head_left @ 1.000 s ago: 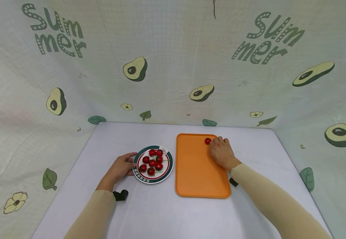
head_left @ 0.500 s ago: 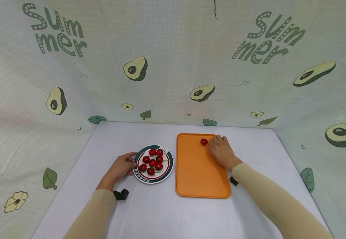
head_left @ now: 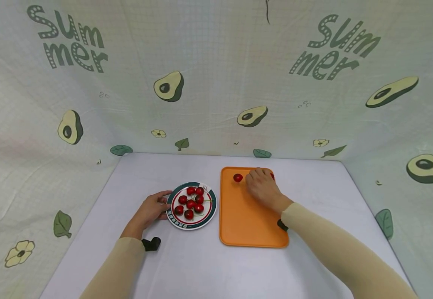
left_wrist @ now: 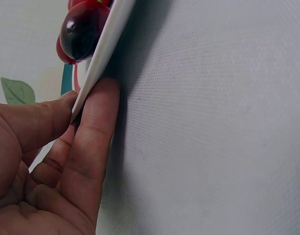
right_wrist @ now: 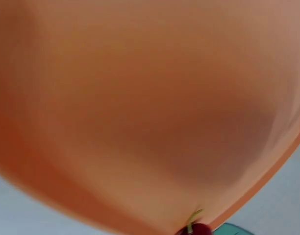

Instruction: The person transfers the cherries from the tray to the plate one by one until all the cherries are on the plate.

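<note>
My left hand (head_left: pixel 152 211) pinches the left rim of a round plate (head_left: pixel 172 223) with a dark green border. In the left wrist view the thumb lies on top of the rim and the fingers (left_wrist: pixel 93 132) below it. Several red cherries (head_left: pixel 190 204) lie on the plate. My right hand (head_left: pixel 264 187) is over the far part of an orange tray (head_left: pixel 252 222), its fingers bent downward and their tips hidden. One cherry (head_left: pixel 237 177) sits just left of it; whether it is held by its stem cannot be told. Another red cherry (head_left: pixel 272 176) shows partly behind the hand.
Both stand on a white tabletop (head_left: pixel 190 261), the tray right of the plate with a narrow gap. A printed cloth (head_left: pixel 209 62) hangs behind and at the sides. A black wrist piece (head_left: pixel 151 244) is on the left arm, another (head_left: pixel 282 225) on the right.
My right hand and the cherry beside it have moved left across the tray. A second cherry has come into sight at the hand's right. The left hand and plate have stayed put.
</note>
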A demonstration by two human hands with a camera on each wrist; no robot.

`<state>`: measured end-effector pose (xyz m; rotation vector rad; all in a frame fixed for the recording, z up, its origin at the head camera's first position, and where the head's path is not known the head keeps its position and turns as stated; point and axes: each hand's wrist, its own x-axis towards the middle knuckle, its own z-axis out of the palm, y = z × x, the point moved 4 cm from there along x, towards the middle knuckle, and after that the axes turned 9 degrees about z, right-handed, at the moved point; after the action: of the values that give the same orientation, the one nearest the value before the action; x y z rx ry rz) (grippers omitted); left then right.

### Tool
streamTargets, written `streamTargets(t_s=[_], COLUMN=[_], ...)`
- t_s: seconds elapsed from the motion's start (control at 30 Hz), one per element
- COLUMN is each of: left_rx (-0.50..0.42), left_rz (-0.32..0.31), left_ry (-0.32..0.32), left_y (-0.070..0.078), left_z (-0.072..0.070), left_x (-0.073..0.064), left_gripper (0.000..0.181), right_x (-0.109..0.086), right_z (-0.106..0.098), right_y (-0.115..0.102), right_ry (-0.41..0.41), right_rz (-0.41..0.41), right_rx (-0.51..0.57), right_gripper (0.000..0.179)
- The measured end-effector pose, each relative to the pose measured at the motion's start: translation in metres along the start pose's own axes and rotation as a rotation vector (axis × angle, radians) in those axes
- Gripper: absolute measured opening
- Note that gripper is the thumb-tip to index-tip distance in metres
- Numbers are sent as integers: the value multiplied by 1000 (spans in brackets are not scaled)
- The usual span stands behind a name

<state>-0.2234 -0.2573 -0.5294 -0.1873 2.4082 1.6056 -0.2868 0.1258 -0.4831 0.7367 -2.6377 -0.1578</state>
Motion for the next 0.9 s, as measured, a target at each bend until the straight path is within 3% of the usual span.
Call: streamTargets(t_s=[0.2,0.53,0.9], left_rx=[-3,1,-13], left_rz=[1,14,21], left_ry=[-1,-7,-11], left_y=[-2,1,-1], left_z=[0,0,0], left_x=[0,-2,-2], left_gripper=[58,57,57], right_x=[9,21,28], right_z=[-8,-13,-14], right_y=[-21,-49,-71], right_ry=[2,-89,-75], right_rz=[-41,-81,-113], right_rx=[-4,-19,2], right_gripper=[18,16,17])
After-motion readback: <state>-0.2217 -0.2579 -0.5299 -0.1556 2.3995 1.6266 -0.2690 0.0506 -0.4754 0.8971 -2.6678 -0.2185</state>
